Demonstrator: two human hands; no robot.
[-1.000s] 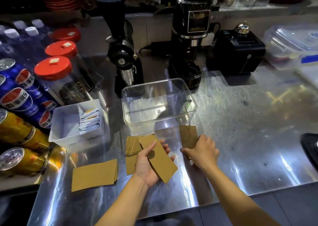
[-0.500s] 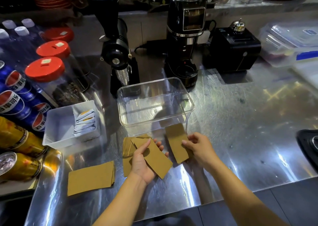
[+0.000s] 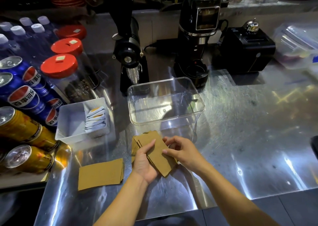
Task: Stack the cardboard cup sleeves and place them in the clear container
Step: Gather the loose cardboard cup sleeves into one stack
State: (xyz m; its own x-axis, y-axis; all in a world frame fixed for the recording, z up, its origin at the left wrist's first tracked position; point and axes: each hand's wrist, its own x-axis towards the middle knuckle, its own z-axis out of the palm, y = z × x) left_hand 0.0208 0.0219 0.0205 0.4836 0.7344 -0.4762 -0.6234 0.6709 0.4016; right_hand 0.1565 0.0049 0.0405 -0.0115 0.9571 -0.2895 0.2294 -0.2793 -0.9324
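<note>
Head view showed a steel tabletop (image 3: 240,139) crowded along its far and left edges. A black coffee grinder (image 3: 128,50) and a second, taller black grinder (image 3: 197,36) stood right behind the clear container (image 3: 197,115), which sat empty and open-topped in the middle. A black box with a chrome bell on top (image 3: 247,51) stood to the right of them, well apart from the container. To the left, a white tray (image 3: 72,122) holding sachets (image 3: 95,119) sat just beside the container. Beyond it stood red-lidded jars (image 3: 59,67), blue cola cans (image 3: 22,95), yellow cans (image 3: 22,158) and capped water bottles (image 3: 25,29).

A loose pile of cardboard cup sleeves (image 3: 100,173) lay flat on the tabletop near the front left, apart from the hands. Nothing stood between the hands and the container's near wall.

The left hand (image 3: 144,163) was turned palm up just in front of the container, its grip closed around a fanned stack of sleeves (image 3: 158,157), thumb lying across the top. The right hand (image 3: 182,151) met it from the right, its thumb and fingertips pinched on the stack's right edge. Both forearms reached in from the lower edge, converging at the stack.
</note>
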